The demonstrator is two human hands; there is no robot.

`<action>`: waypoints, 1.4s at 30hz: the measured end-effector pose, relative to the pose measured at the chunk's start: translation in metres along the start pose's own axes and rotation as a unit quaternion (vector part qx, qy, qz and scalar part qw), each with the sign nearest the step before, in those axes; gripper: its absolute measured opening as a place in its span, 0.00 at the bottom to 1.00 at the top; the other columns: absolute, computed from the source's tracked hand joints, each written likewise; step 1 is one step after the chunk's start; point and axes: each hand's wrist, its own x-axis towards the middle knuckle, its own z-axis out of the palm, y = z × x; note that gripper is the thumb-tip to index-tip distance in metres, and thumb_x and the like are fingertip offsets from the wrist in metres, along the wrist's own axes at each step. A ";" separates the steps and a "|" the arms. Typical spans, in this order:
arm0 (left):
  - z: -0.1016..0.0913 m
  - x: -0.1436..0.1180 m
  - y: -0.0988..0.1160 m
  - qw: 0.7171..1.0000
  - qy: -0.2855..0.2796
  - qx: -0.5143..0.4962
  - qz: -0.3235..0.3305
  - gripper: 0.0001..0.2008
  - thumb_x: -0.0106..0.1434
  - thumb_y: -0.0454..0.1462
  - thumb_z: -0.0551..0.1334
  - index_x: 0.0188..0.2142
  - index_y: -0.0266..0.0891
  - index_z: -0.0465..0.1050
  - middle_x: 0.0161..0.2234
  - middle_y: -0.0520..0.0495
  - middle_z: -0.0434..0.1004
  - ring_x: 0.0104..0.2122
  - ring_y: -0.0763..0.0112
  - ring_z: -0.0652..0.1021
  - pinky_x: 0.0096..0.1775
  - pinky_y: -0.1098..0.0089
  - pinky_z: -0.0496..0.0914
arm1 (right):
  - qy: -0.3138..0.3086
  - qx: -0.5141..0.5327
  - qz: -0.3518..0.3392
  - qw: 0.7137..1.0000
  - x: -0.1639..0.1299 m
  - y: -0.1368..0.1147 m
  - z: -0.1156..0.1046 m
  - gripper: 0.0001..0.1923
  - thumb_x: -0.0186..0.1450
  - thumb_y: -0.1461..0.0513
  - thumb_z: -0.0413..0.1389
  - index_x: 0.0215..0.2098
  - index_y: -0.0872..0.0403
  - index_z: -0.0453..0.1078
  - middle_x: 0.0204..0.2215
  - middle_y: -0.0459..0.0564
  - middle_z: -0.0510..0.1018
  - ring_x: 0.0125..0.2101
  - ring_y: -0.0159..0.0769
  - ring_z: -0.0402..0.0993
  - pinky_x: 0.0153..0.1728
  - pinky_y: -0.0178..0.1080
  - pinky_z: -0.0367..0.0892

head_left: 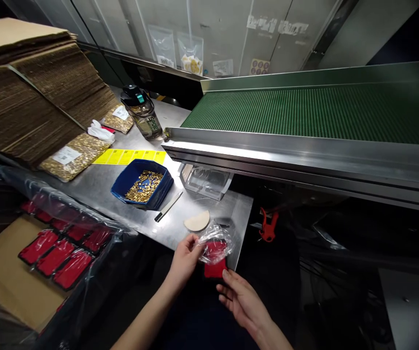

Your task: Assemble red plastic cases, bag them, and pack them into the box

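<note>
My left hand (186, 255) is closed, pinching the edge of a clear plastic bag (217, 234) at the front of the metal table. A flat red piece with dark edging (215, 269) lies partly inside or beneath the bag; its lower end sticks out toward me. At that piece's lower right corner is my right hand (242, 299), fingertips against or very near it, the other fingers loosely apart. A pale half-round piece (197, 221) lies just beyond my left hand. Behind it rest a pen-like tool (168, 206) and a blue bin (162, 187) holding small gold-coloured parts.
A green conveyor belt (268, 109) with a metal rail runs right. Nearby stand a clear plastic tray (206, 182) and a water bottle (142, 114). Cardboard stacks (30, 97) rise at left, above a lined box with several wrapped red pieces (51, 260). An orange-red tool (268, 226) hangs right.
</note>
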 end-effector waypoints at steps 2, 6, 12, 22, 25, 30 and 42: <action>0.001 0.001 0.003 0.999 0.002 0.046 0.008 0.24 0.60 0.57 0.65 0.25 0.40 0.65 0.19 0.56 0.65 0.21 0.73 0.64 0.25 0.73 0.60 | 0.002 -0.013 -0.045 0.999 -0.007 -0.003 -0.004 0.26 0.62 0.43 0.67 0.46 0.54 0.77 0.46 0.54 0.83 0.43 0.36 0.80 0.45 0.34 0.73; -0.011 0.001 0.010 0.986 0.066 0.152 0.024 0.27 0.65 0.58 0.59 0.21 0.42 0.58 0.18 0.57 0.54 0.21 0.74 0.59 0.25 0.72 0.52 | 0.053 -0.096 -0.148 0.983 -0.023 -0.005 -0.029 0.26 0.61 0.43 0.67 0.42 0.55 0.75 0.41 0.55 0.85 0.43 0.44 0.81 0.49 0.41 0.72; -0.012 0.000 0.015 0.949 0.102 0.297 0.041 0.24 0.64 0.49 0.59 0.18 0.41 0.55 0.18 0.56 0.52 0.22 0.73 0.59 0.27 0.70 0.50 | 0.157 -0.223 -0.229 0.934 -0.064 -0.032 -0.057 0.22 0.63 0.47 0.66 0.46 0.52 0.72 0.40 0.53 0.85 0.39 0.44 0.82 0.43 0.38 0.76; 0.017 0.003 0.025 0.917 0.015 0.389 0.083 0.21 0.69 0.48 0.57 0.22 0.41 0.67 0.17 0.54 0.66 0.20 0.69 0.68 0.25 0.70 0.55 | 0.109 -0.574 -0.368 0.723 -0.033 -0.027 -0.015 0.05 0.71 0.61 0.51 0.41 0.48 0.69 0.27 0.44 0.79 0.26 0.38 0.78 0.28 0.35 0.65; 0.025 -0.011 0.037 0.906 0.002 0.390 0.163 0.09 0.69 0.43 0.58 0.35 0.42 0.70 0.29 0.51 0.74 0.29 0.67 0.74 0.32 0.71 0.63 | 0.098 -0.624 -0.407 0.660 -0.030 -0.017 -0.019 0.08 0.69 0.66 0.51 0.41 0.48 0.70 0.28 0.46 0.79 0.28 0.41 0.79 0.29 0.36 0.63; 0.037 -0.035 0.036 0.870 -0.066 0.395 0.288 0.10 0.72 0.37 0.55 0.35 0.42 0.71 0.33 0.48 0.73 0.33 0.66 0.74 0.37 0.69 0.67 | 0.111 -0.576 -0.337 0.737 -0.039 -0.021 -0.022 0.02 0.70 0.62 0.54 0.39 0.47 0.68 0.28 0.46 0.79 0.28 0.42 0.79 0.30 0.37 0.63; 0.037 -0.062 0.012 0.843 -0.097 0.368 0.380 0.07 0.73 0.31 0.57 0.46 0.39 0.73 0.33 0.48 0.74 0.32 0.69 0.77 0.35 0.72 0.72 | 0.067 -0.205 -0.220 0.951 -0.040 -0.019 -0.021 0.18 0.69 0.46 0.59 0.44 0.52 0.68 0.36 0.51 0.81 0.35 0.41 0.77 0.39 0.38 0.71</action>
